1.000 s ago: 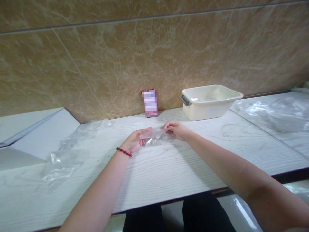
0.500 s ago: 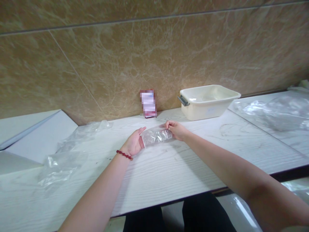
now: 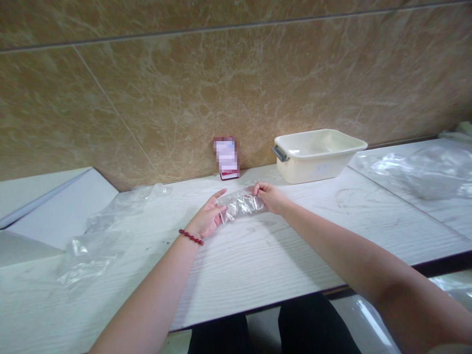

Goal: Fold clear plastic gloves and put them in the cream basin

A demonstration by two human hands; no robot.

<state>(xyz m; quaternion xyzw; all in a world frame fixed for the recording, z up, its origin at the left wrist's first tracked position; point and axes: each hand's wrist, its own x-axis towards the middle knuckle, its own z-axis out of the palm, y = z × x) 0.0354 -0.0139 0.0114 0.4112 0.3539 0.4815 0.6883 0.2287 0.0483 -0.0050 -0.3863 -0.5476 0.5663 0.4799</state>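
A small clear plastic bag (image 3: pixel 241 204), wrinkled and shiny, is stretched between my two hands just above the table. My left hand (image 3: pixel 209 216), with a red bead bracelet (image 3: pixel 191 237) at the wrist, grips the bag's left end. Its thumb lies over the plastic, the index finger points away, and the other fingers are partly hidden beneath. At the right end, my right hand (image 3: pixel 270 197) pinches the bag's upper corner between thumb and fingers. Whether anything lies inside the bag, I cannot tell.
A cream plastic bin (image 3: pixel 317 164) with a grey handle stands against the wall. Left of it leans a phone (image 3: pixel 226 158) with a blurred screen. More clear plastic (image 3: pixel 92 250) lies at left beside an open white box (image 3: pixel 70 211), and a heap of plastic bags (image 3: pixel 424 172) at right.
My left thumb has come over the bag's left end, and the index finger has straightened. The plastic looks more creased and tilted. My right hand keeps nearly the same place.
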